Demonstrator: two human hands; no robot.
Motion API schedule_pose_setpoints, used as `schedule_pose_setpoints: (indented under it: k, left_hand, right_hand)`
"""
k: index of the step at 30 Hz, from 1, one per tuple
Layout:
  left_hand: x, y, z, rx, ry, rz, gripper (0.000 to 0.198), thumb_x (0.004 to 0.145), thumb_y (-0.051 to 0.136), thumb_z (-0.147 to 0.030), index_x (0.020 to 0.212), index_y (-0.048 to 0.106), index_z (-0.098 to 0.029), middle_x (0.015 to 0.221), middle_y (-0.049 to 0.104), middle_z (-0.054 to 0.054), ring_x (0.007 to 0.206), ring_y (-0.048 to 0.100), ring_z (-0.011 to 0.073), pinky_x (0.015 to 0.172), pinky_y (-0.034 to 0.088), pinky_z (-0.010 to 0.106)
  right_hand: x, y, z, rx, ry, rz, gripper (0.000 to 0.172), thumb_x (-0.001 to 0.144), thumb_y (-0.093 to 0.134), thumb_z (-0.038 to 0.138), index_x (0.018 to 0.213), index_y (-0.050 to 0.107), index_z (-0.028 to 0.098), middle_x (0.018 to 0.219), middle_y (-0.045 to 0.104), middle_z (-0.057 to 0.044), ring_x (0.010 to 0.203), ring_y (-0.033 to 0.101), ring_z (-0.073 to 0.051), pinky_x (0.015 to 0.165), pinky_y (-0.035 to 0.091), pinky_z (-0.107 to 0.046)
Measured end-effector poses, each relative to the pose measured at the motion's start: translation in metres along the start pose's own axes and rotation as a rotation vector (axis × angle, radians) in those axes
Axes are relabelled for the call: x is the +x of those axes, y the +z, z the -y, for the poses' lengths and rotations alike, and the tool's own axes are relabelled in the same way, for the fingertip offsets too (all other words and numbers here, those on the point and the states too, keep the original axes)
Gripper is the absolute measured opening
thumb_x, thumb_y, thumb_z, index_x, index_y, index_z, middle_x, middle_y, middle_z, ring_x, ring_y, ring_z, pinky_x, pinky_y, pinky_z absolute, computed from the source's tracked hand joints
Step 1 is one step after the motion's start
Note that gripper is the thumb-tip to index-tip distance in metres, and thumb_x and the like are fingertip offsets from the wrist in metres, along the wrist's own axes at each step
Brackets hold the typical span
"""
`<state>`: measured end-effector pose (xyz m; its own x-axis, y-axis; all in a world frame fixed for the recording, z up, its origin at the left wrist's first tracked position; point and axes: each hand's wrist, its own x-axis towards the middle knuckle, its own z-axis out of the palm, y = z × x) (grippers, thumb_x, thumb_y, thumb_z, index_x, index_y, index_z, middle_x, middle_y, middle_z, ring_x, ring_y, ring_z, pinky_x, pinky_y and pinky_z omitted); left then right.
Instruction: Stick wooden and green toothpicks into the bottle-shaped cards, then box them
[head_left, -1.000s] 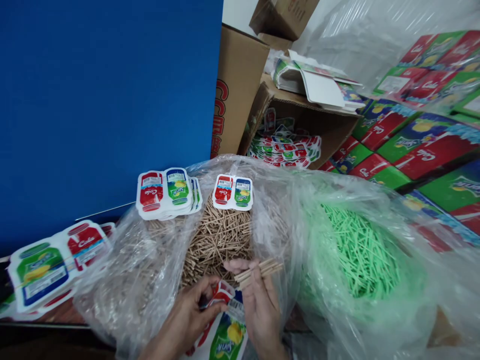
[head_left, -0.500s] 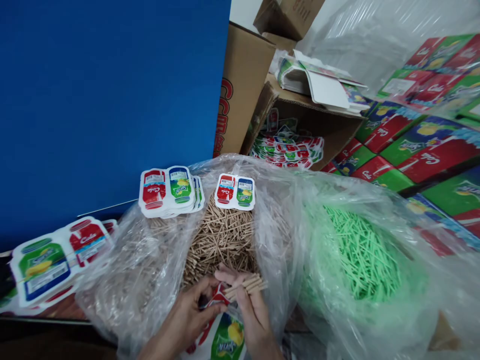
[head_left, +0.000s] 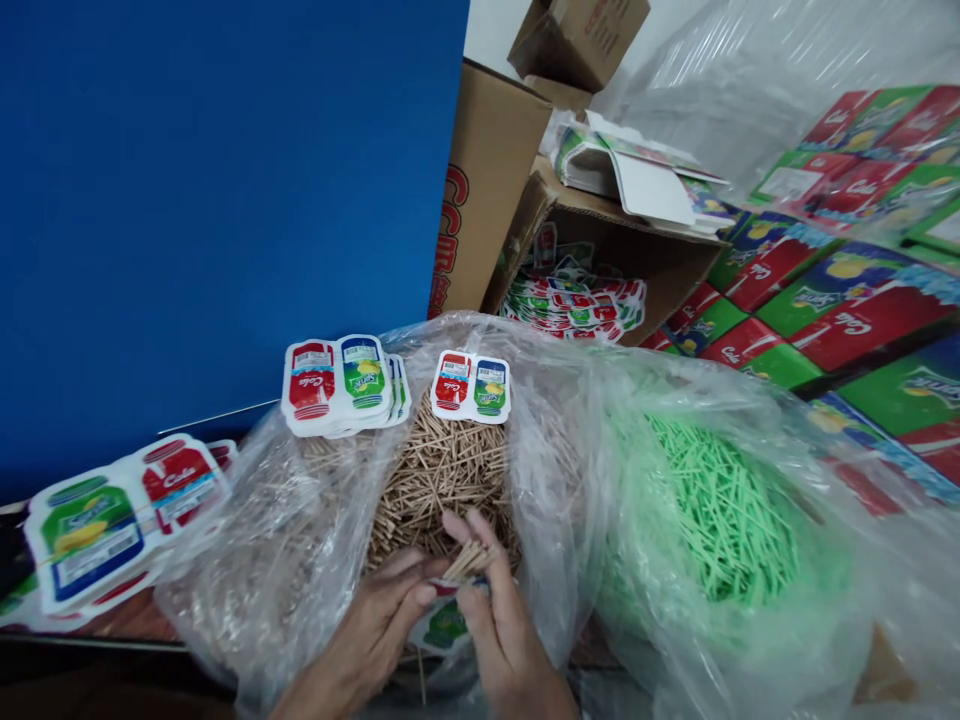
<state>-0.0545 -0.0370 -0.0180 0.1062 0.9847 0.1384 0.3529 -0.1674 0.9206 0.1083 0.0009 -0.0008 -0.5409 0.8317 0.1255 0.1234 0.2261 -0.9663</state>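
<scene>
My left hand [head_left: 379,615] is closed on the edge of a Cola and Sprite printed packet [head_left: 444,625]. Only a red edge and a green part of that packet show between the hands. A small bunch of thin brown sticks [head_left: 469,560] is pinched in my right hand [head_left: 501,625], at the upper edge of the packet. Whether the stick ends are inside it is hidden by my fingers. Just beyond both hands lies a heap of brown sticks [head_left: 450,460] in a clear plastic bag [head_left: 551,500].
One printed packet [head_left: 470,387] lies on the heap, beside a packet stack [head_left: 334,385]. Larger printed sheets [head_left: 124,525] are at the left. Green sticks [head_left: 731,510] fill another bag on the right. Behind stand a carton [head_left: 675,270] of packets, stacked printed boxes [head_left: 855,300] and a blue panel [head_left: 225,200].
The right hand has tilted upward and brought the bunch of sticks to the packet's edge. The packet has tipped, so less of its printed face shows.
</scene>
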Motion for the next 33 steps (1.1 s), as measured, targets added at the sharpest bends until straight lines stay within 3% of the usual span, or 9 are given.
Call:
schedule_pose_setpoints:
  k: [3, 6, 11, 14, 17, 21, 25, 28, 33]
  left_hand:
    - [0.003, -0.002, -0.002, -0.015, 0.021, -0.034, 0.033, 0.095, 0.036, -0.031, 0.114, 0.063, -0.024, 0.089, 0.064, 0.004, 0.083, 0.059, 0.0176, 0.076, 0.045, 0.025]
    - [0.006, -0.003, -0.002, -0.018, 0.03, -0.065, 0.034, 0.095, 0.037, -0.033, 0.111, 0.065, -0.022, 0.086, 0.065, 0.004, 0.082, 0.059, 0.0176, 0.077, 0.045, 0.026]
    - [0.007, -0.007, 0.001, 0.001, -0.01, -0.132, 0.039, 0.095, 0.036, -0.036, 0.098, 0.07, -0.02, 0.08, 0.065, 0.004, 0.076, 0.06, 0.0174, 0.072, 0.046, 0.026]
    - [0.007, -0.007, 0.003, 0.002, 0.031, -0.147, 0.037, 0.095, 0.036, -0.035, 0.1, 0.07, -0.02, 0.081, 0.067, 0.003, 0.076, 0.06, 0.0165, 0.075, 0.045, 0.025]
    - [0.007, -0.006, 0.005, 0.018, 0.072, -0.134, 0.034, 0.095, 0.037, -0.031, 0.108, 0.067, -0.021, 0.091, 0.07, 0.004, 0.08, 0.06, 0.0163, 0.079, 0.044, 0.025]
    - [0.006, -0.007, 0.004, 0.021, 0.111, -0.103, 0.034, 0.093, 0.041, -0.034, 0.109, 0.068, -0.022, 0.093, 0.072, 0.006, 0.08, 0.063, 0.0175, 0.079, 0.044, 0.026]
    - [0.005, -0.01, 0.001, -0.221, -0.251, -0.201, 0.05, 0.084, 0.044, -0.058, 0.098, 0.074, -0.02, 0.093, 0.074, 0.008, 0.087, 0.066, 0.0227, 0.081, 0.049, 0.029]
    - [0.007, -0.007, 0.001, -0.557, -0.575, -0.331, 0.069, 0.066, 0.051, -0.074, 0.098, 0.073, -0.017, 0.085, 0.076, 0.008, 0.082, 0.069, 0.0266, 0.073, 0.054, 0.033]
    - [0.01, 0.012, -0.008, -0.934, -0.664, -0.286, 0.062, 0.056, 0.079, -0.052, 0.105, 0.068, -0.016, 0.082, 0.077, 0.007, 0.076, 0.07, 0.0254, 0.069, 0.055, 0.032]
  right_hand:
    - [-0.001, -0.003, -0.003, -0.011, -0.086, -0.032, 0.052, 0.099, 0.027, 0.025, 0.145, 0.006, 0.033, 0.143, 0.042, -0.006, 0.124, 0.047, -0.018, 0.101, 0.042, -0.039]
    - [0.002, -0.005, -0.003, -0.216, -0.163, 0.012, 0.048, 0.096, 0.033, 0.019, 0.142, 0.024, 0.032, 0.136, 0.051, -0.003, 0.123, 0.049, -0.017, 0.102, 0.042, -0.035]
    - [0.009, -0.012, -0.001, -0.471, -0.363, -0.009, 0.054, 0.089, 0.038, 0.006, 0.14, 0.029, 0.022, 0.132, 0.054, -0.007, 0.121, 0.05, -0.017, 0.1, 0.043, -0.033]
    - [0.013, -0.014, 0.0, -0.576, -0.489, 0.051, 0.044, 0.085, 0.042, 0.004, 0.127, 0.048, 0.017, 0.127, 0.058, -0.011, 0.121, 0.05, -0.019, 0.099, 0.043, -0.035]
    - [0.016, -0.013, 0.005, -0.603, -0.474, 0.044, 0.029, 0.086, 0.045, 0.007, 0.109, 0.06, 0.016, 0.126, 0.057, -0.013, 0.122, 0.048, -0.021, 0.098, 0.044, -0.036]
    - [0.017, -0.017, 0.014, -0.55, -0.354, 0.176, 0.016, 0.085, 0.053, 0.014, 0.094, 0.066, 0.018, 0.123, 0.06, -0.01, 0.121, 0.048, -0.021, 0.101, 0.042, -0.038]
    - [0.009, -0.027, 0.004, -0.378, -0.183, -0.038, 0.032, 0.089, 0.049, 0.018, 0.12, 0.055, 0.022, 0.126, 0.059, -0.009, 0.114, 0.057, -0.018, 0.095, 0.048, -0.031]
    - [0.0, -0.027, -0.009, -0.296, -0.055, -0.187, 0.03, 0.088, 0.051, 0.023, 0.118, 0.056, 0.022, 0.111, 0.068, -0.007, 0.097, 0.067, -0.017, 0.079, 0.056, -0.023]
    - [-0.007, -0.01, -0.02, -0.224, 0.001, -0.393, 0.022, 0.091, 0.048, 0.026, 0.108, 0.059, 0.019, 0.084, 0.074, -0.004, 0.07, 0.071, -0.015, 0.059, 0.057, -0.017]
